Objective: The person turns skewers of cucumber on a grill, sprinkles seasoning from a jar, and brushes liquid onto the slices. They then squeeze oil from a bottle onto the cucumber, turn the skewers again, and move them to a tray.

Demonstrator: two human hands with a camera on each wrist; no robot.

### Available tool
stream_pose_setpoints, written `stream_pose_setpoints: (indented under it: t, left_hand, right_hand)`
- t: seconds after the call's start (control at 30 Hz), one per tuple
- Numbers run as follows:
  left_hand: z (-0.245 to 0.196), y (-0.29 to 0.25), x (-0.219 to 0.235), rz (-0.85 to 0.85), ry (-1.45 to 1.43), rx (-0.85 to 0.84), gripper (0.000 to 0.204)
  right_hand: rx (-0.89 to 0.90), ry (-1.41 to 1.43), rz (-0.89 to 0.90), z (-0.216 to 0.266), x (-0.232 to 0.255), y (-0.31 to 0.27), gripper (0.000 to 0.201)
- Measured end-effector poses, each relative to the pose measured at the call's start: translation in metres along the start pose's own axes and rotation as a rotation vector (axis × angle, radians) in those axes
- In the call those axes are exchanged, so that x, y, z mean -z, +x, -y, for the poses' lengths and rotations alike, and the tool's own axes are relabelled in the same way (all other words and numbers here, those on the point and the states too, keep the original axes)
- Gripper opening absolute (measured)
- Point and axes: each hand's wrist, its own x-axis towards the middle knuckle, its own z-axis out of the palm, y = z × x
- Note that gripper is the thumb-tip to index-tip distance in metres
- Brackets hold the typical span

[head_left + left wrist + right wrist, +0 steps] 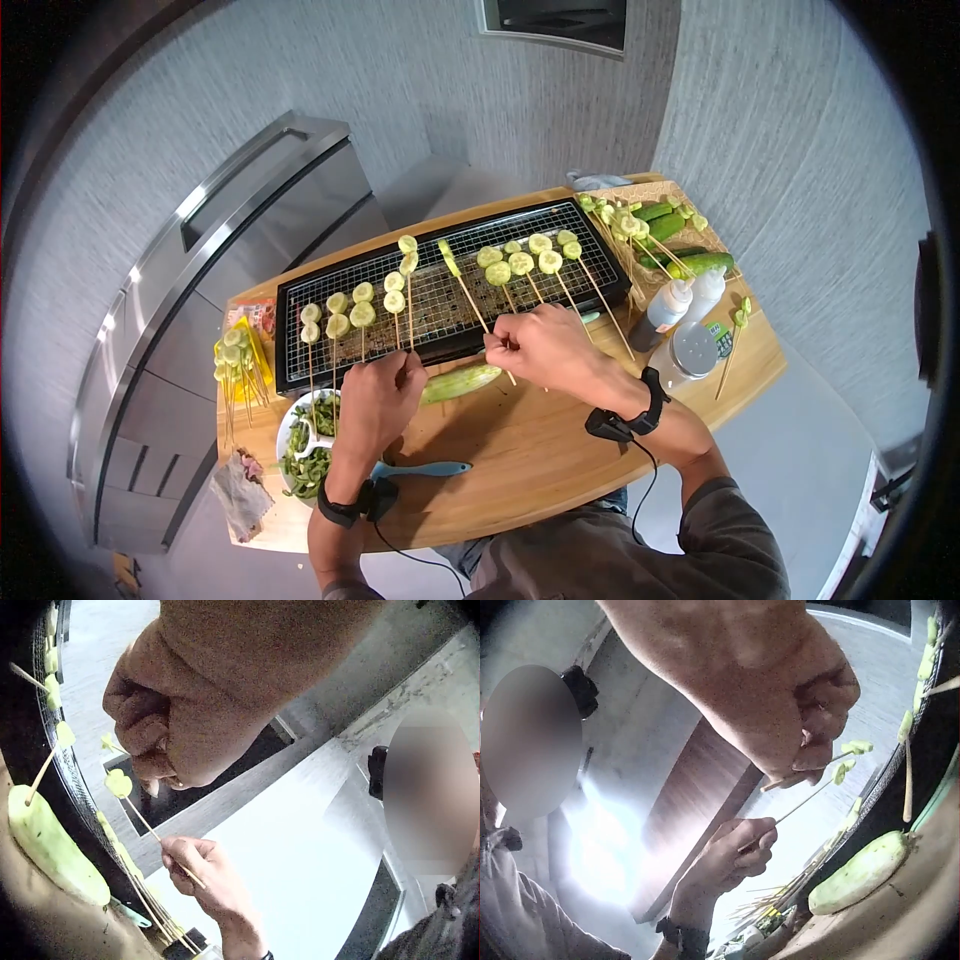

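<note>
Two cucumber skewers in two pinched grips, their slice ends leaning toward each other.

From here the left hand point(383, 395) has its fingers curled closed on a left skewer point(410, 315), which points almost straight away from the body, its slices beyond the fingertips. The right hand point(555, 348), just as tightly folded, pinches a right skewer point(470, 299) that slants inward — slices ahead and to the left of its knuckles, the bare end poking out behind. Both sticks look raised off the black grill point(281, 340), slices out over the mesh. Each hand is nearest its own stick's bare end — a peeled cucumber point(460, 384) lies below, between them.
</note>
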Motion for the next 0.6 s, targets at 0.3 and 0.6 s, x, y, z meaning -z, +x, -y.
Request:
stream_pose_setpoints:
  t: [0.3, 0.6]
  left_hand:
    - [-0.004, -0.002, 0.0, 0.061, 0.046, 0.024, 0.013]
    - [0.006, -0.005, -0.013, 0.189, 0.134, -0.036, 0.021]
  right_hand:
    - [-0.029, 0.01, 0.006, 0.005, -0.001, 0.0, 0.023]
    - [-0.025, -0.103, 0.171, 0.001, -0.016, -0.003, 0.027]
